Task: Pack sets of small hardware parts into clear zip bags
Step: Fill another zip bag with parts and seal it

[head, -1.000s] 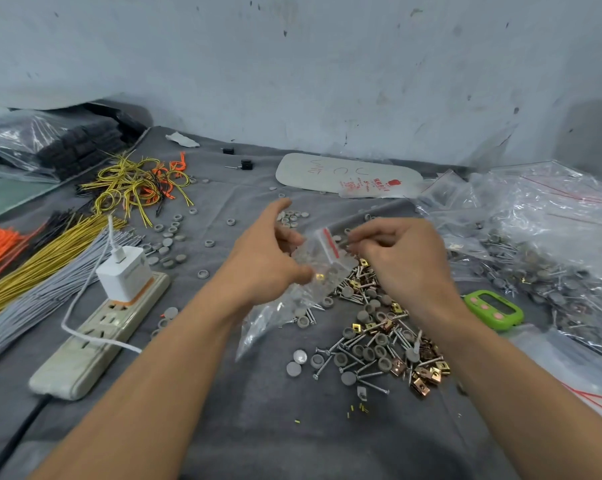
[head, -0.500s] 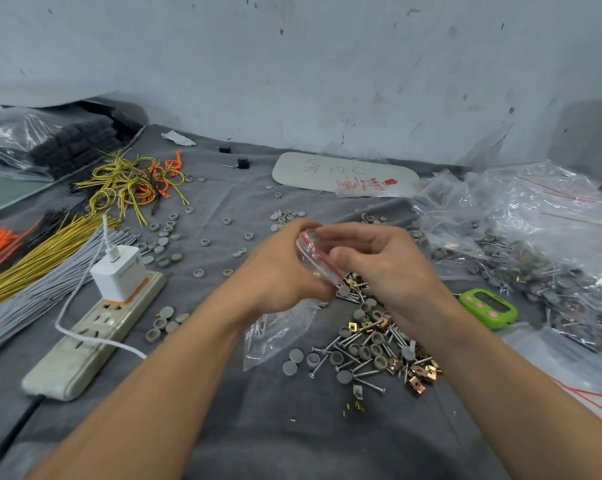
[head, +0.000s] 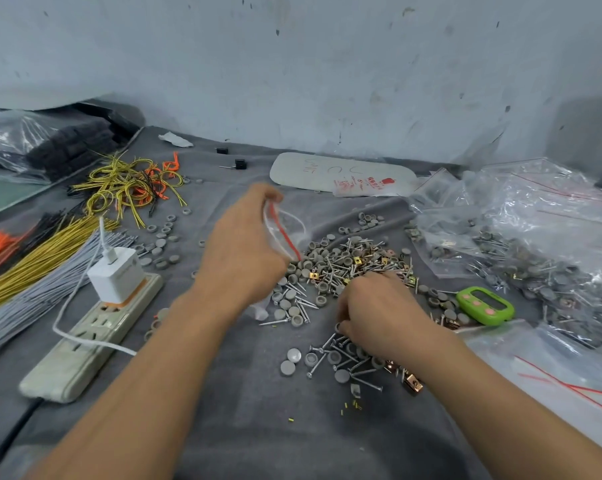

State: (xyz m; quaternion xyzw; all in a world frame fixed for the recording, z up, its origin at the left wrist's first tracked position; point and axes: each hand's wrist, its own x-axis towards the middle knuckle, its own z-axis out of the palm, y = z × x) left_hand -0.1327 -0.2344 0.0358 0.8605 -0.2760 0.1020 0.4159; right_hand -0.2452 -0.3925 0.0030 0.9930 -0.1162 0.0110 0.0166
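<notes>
Zip bag of clear plastic with a red seal strip [head: 282, 233] was held up off the surface, just left of and slightly behind the loose pile of grey round caps, silver screws and brass clips [head: 348, 265]. The left hand [head: 244, 254] gripped the zip bag near its red mouth with curled fingers, and the bag's lower end hung down past the palm towards the pile's left edge. The right hand [head: 375, 313] lay on the near side of the pile, knuckles up and fingers curled down into the parts; it was blurred, and whether it pinched any piece could not be told. The pile lay on a grey cloth surface [head: 258, 427]. Just right of the pile sat a small green plastic timer with pink buttons [head: 485, 304], and further right lay large crumpled clear bags filled with the same hardware [head: 535, 244]. Behind the pile, near the wall, was a flat white stack of bags with red print [head: 341, 173]. Well left of the pile stood a beige power strip [head: 84, 341] with a white charger block [head: 115, 275] plugged into it. Beyond that lay bundles of grey wires [head: 32, 299] and yellow wires [head: 43, 258], with looped yellow and orange wires [head: 133, 185] behind them.
</notes>
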